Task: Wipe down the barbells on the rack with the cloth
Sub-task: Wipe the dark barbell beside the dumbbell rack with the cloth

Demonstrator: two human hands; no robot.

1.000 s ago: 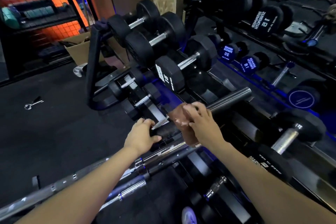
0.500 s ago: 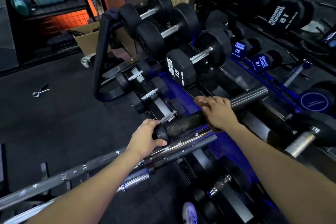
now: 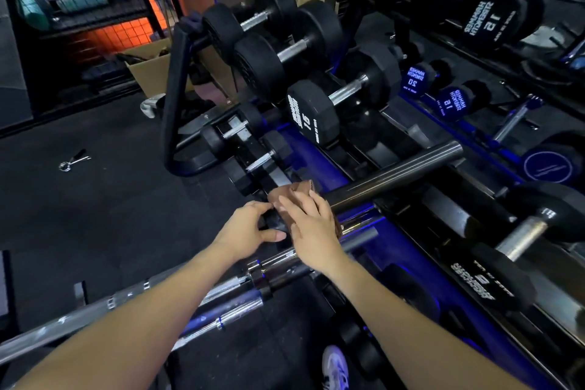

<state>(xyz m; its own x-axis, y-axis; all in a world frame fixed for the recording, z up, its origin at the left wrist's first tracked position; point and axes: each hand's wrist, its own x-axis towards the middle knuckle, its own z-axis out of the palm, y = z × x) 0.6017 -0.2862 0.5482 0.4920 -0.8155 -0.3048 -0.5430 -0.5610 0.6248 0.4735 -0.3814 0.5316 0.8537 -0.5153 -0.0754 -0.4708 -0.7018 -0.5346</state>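
Observation:
A dark steel barbell sleeve lies across the dumbbell rack, pointing up to the right. My left hand grips its near end, thumb underneath. My right hand presses a brown cloth over the sleeve just beyond the left hand, fingers wrapped over the top. Only the cloth's upper edge and a small corner below the hand show. Two more chrome barbells lie below, running down to the left.
Black dumbbells marked 16, 20 and 15 fill the rack tiers behind. A cardboard box and a collar clip sit on the black floor at left. A shoe shows at the bottom.
My right hand slid back down the sleeve toward my left hand, and the brown cloth shows again above its fingers. The left hand has kept its grip on the near end.

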